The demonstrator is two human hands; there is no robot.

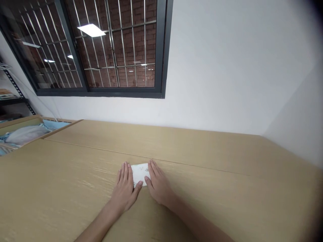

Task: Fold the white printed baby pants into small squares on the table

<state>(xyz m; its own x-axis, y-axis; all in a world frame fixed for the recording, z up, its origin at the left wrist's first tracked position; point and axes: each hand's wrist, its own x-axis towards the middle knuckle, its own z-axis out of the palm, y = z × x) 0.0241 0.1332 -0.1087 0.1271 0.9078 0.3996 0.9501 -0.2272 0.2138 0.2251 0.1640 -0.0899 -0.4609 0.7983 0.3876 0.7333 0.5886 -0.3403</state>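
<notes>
White patterned cloth (140,174), apparently folded, is laid flat on wood-toned tabletop (217,208), just short of seam (181,163). Side edges covered by left hand (124,188) and right hand (159,185): fingers extended, palms down, cloth pinned, not clasped. Pressure best kept even, wrinkles thus avoided. Far edge turned toward wall (214,84); long axis not determinable, sides hidden.

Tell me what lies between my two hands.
In the head view, a flat white piece with small printed marks, perhaps folded cloth, lies between your left hand and right hand, both touching its sides.
</notes>
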